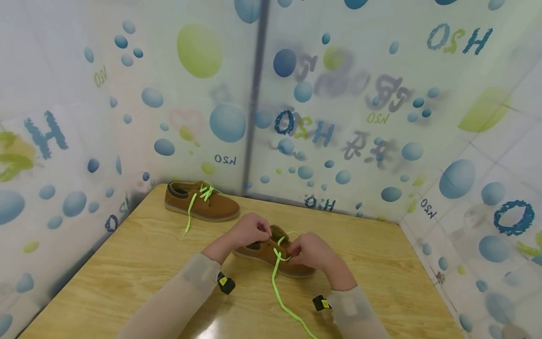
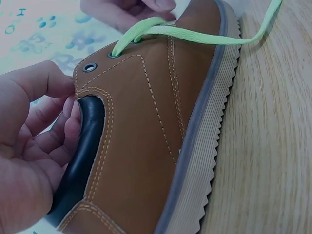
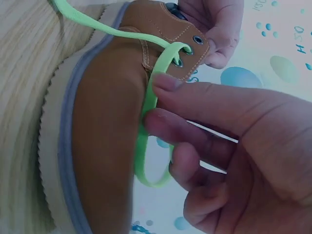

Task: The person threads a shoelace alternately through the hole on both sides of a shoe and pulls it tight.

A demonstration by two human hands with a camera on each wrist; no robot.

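Observation:
A brown shoe (image 1: 264,254) with a pale ridged sole stands on the table, toe to the right. My left hand (image 2: 34,126) pinches the upper corner of its eyelet flap, next to the top eyelet (image 2: 89,67) and the black padded collar (image 2: 87,141). The thumb and forefinger of my right hand (image 3: 229,141) pinch a bright green shoelace (image 3: 142,151), which forms a loop below the fingertips. This lace passes through eyelets on the near flap, and its long end (image 1: 281,301) trails over the table toward me.
A second brown shoe (image 1: 207,207) with a green lace (image 1: 191,214) stands at the table's back left. Patterned curtain-like walls (image 1: 322,141) enclose the wooden table (image 1: 139,263) at the back and both sides.

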